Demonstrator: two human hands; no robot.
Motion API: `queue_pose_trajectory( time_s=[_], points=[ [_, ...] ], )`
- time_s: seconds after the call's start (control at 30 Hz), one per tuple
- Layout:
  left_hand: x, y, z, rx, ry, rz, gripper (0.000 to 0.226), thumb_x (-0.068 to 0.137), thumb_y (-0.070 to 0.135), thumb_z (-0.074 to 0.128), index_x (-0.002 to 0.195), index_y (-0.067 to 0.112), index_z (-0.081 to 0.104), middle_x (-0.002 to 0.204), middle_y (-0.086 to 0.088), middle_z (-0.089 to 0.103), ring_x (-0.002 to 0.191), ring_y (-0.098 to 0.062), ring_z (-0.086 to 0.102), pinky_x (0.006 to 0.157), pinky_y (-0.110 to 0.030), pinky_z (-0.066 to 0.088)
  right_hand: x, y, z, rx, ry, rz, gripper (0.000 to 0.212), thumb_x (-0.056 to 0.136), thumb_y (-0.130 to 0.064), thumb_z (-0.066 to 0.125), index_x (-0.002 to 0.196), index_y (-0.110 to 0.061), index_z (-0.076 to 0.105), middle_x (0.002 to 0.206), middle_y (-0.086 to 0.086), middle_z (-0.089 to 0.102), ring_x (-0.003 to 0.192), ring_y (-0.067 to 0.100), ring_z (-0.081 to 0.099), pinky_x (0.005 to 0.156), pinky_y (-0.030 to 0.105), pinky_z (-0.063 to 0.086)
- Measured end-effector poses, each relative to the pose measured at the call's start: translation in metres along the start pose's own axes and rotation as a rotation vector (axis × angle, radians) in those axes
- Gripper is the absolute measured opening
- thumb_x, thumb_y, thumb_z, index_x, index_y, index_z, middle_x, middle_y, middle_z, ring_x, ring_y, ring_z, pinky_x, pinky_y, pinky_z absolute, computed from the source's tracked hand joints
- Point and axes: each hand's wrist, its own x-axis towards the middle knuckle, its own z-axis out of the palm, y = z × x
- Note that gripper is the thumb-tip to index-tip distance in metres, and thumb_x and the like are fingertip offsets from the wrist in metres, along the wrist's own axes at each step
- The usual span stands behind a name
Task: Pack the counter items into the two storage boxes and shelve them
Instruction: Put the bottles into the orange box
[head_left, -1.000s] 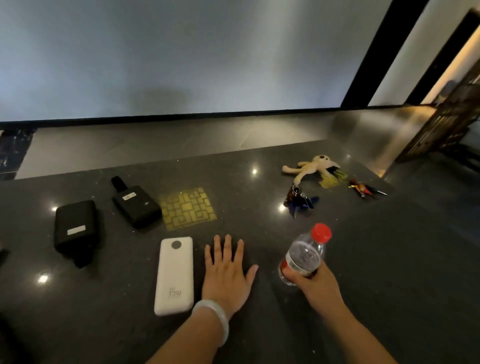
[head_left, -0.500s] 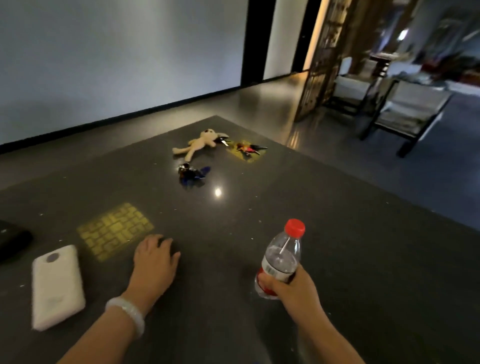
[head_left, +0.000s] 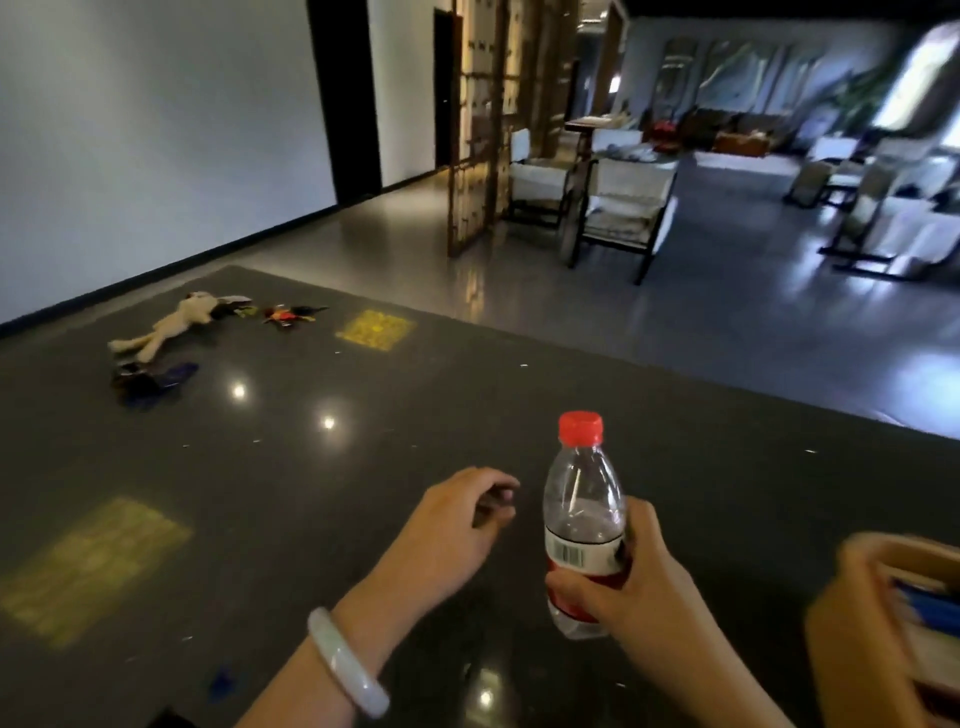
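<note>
Fingers (head_left: 576, 590) of the right hand (head_left: 631, 587) wrap the lower half of the bottle (head_left: 583, 525), thumb across the red label, holding it upright just off the bench (head_left: 467, 395), likely so it can go straight into the tan box (head_left: 852, 639) at the right edge, which looks like a storage box, though blur hides its shape. Beside the bottle, the left hand (head_left: 447, 530) hovers with fingers loosely curled, holding nothing, free for the next item. Well apart at the far corner wait the plush toy (head_left: 166, 325), the blue keys (head_left: 153, 379) and a red trinket (head_left: 285, 314).
</note>
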Motion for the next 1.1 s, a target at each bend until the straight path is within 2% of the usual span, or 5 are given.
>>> queue_pose_trajectory(
  time_s=[0.27, 0.43, 0.53, 0.87, 1.1],
  points=[
    [-0.012, 0.161, 0.07, -0.408, -0.052, 0.141, 0.029, 0.088, 0.002, 0.064, 0.111, 0.019, 0.062, 0.1, 0.004, 0.071, 0.091, -0.005, 0.066, 0.084, -0.024, 0.051, -0.086, 0.024, -0.145, -0.32, 0.035, -0.123, 0.072, 0.052, -0.071, 0.072, 0.094, -0.078, 0.014, 0.093, -0.06, 0.036, 0.079, -0.037, 0.04, 0.043, 0.002, 0.034],
    [-0.026, 0.206, 0.079, -0.642, -0.078, 0.146, 0.047, 0.085, -0.008, 0.062, 0.123, 0.019, 0.058, 0.102, -0.003, 0.07, 0.098, -0.013, 0.066, 0.085, -0.028, 0.054, -0.12, 0.046, -0.204, -0.244, 0.031, -0.195, 0.066, 0.059, -0.074, 0.066, 0.117, -0.065, 0.035, 0.107, -0.032, 0.059, 0.097, -0.01, 0.058, 0.089, 0.023, 0.052],
    [-0.033, 0.217, 0.086, -0.649, -0.199, 0.143, 0.049, 0.083, 0.001, 0.069, 0.122, 0.029, 0.061, 0.107, 0.001, 0.068, 0.1, -0.017, 0.065, 0.083, -0.032, 0.055, -0.133, 0.06, -0.224, -0.481, -0.039, -0.075, 0.078, 0.067, -0.07, 0.059, 0.134, -0.045, 0.026, 0.133, -0.025, 0.044, 0.124, 0.001, 0.046, 0.109, 0.026, 0.036],
    [-0.056, 0.237, 0.137, -0.25, -0.43, 0.216, 0.021, 0.077, 0.046, 0.074, 0.091, 0.04, 0.059, 0.092, 0.011, 0.069, 0.084, -0.009, 0.068, 0.075, -0.031, 0.056, -0.179, 0.117, -0.268, -0.513, -0.14, 0.059, 0.062, 0.057, -0.068, 0.074, 0.103, -0.07, 0.031, 0.102, -0.057, 0.033, 0.092, -0.034, 0.037, 0.055, 0.008, 0.038],
    [-0.075, 0.232, 0.178, 0.088, -0.563, 0.28, 0.037, 0.084, 0.042, 0.068, 0.117, 0.05, 0.053, 0.108, 0.032, 0.051, 0.103, 0.018, 0.046, 0.079, -0.011, 0.043, -0.175, 0.155, -0.275, -0.466, -0.196, 0.107, 0.058, 0.06, -0.053, 0.081, 0.107, -0.059, 0.048, 0.103, -0.028, 0.057, 0.092, -0.013, 0.056, 0.067, 0.014, 0.048]
  ],
)
